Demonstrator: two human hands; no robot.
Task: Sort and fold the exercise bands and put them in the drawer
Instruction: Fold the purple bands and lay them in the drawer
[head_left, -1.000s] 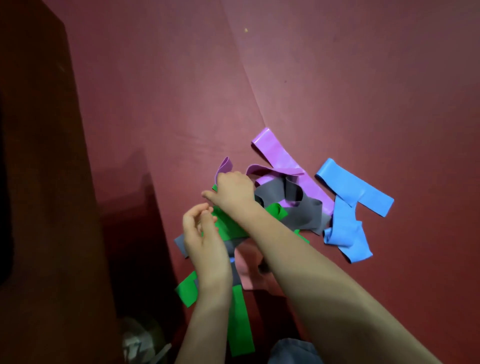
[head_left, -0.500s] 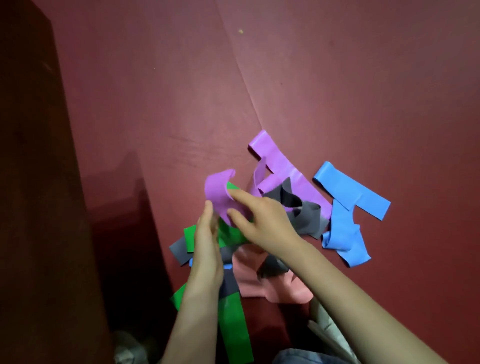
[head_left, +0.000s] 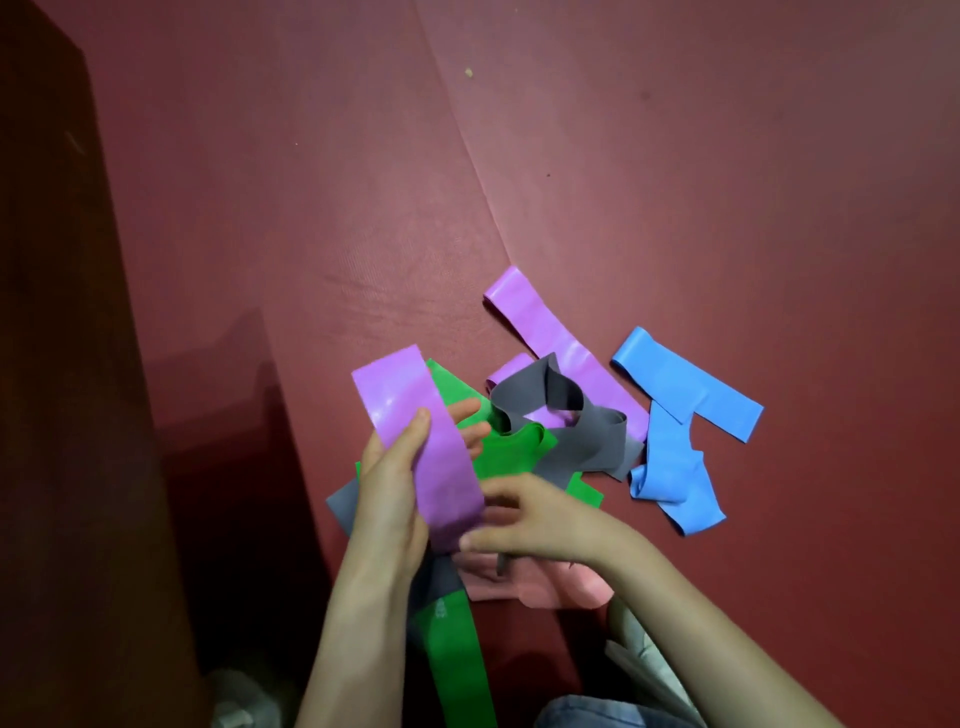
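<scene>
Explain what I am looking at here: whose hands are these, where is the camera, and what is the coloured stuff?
There is no machine here. A person works with bare hands, and one camera worn on their head looks down at them. The left hand holds a purple band between thumb and fingers. The right hand is at its lower end, too blurred to tell whether it pinches. On the red mat lie more exercise bands in a tangle: another purple one, grey, green, blue and pink. Dark furniture stands at the left.
</scene>
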